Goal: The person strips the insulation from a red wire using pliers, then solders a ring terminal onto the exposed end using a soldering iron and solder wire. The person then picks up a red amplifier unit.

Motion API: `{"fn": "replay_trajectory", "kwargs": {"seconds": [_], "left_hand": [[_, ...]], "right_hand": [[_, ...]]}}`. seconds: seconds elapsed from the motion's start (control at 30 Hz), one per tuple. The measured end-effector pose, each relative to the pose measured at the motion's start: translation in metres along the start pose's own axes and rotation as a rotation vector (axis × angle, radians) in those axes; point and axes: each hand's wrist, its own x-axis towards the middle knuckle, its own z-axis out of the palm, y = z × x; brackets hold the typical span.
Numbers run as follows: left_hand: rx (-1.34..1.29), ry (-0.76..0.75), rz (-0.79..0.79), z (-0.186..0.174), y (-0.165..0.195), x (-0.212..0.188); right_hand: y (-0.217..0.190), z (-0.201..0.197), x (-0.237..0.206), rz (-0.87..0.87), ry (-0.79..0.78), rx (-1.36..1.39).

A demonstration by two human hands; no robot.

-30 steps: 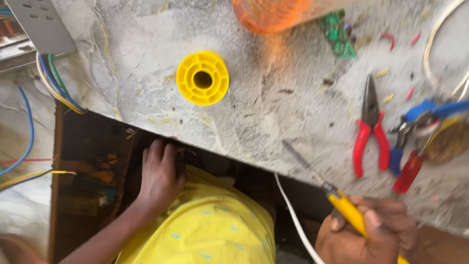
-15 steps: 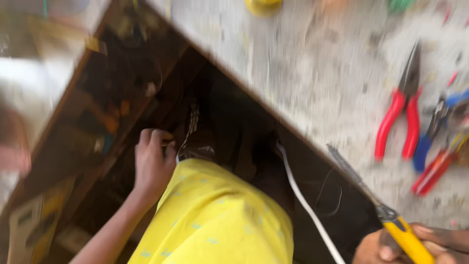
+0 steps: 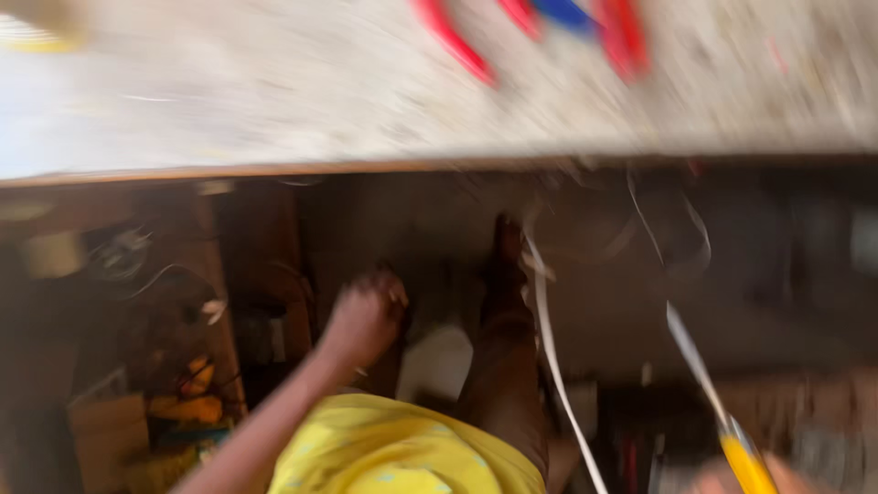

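Observation:
The view is badly blurred. My left hand (image 3: 366, 316) reaches down under the marble-topped table (image 3: 274, 119), its fingers curled beside dark wooden shelves (image 3: 238, 274). The blur hides whether it holds anything. At the bottom right edge my right hand (image 3: 782, 476) grips the yellow handle of a screwdriver (image 3: 743, 460), whose metal shaft points up and to the left. My yellow garment (image 3: 402, 453) and one leg (image 3: 503, 348) fill the lower middle.
Red-handled pliers (image 3: 453, 41) and blue-handled tools (image 3: 562, 14) lie on the tabletop at the top. A white cable (image 3: 549, 348) hangs from the table edge past my leg. The shelves on the left hold wires and boxes (image 3: 174, 402).
The view has swung downward: the tabletop now fills only the top strip and the space under the table fills the frame. My left hand stays low by the shelves. The screwdriver remains in my right hand.

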Motion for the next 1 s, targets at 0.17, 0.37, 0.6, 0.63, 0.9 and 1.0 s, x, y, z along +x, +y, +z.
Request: {"fn": "replay_trajectory", "kwargs": {"seconds": [0.17,0.37,0.6,0.63,0.9,1.0], "left_hand": [[0.135,-0.234,0.130,0.077,-0.011,0.072],[0.269,-0.315,0.088,0.199,-0.017,0.192],[0.661,-0.226,0.129,0.353,-0.017,0.313],[0.750,-0.223,0.133,0.370,-0.018,0.324],[1.262,-0.117,0.341,0.389,-0.035,0.328],[0.884,-0.308,0.180,0.354,-0.031,0.289]], "right_hand": [[0.052,-0.024,-0.082,0.120,0.080,-0.187],[0.189,0.046,-0.157,0.104,-0.023,-0.510],[0.309,0.060,-0.205,0.126,-0.164,-0.439],[0.335,0.053,-0.215,0.128,-0.179,-0.434],[0.372,-0.008,-0.270,0.228,-0.266,-0.356],[0.347,-0.038,-0.244,0.349,-0.321,-0.306]]}}
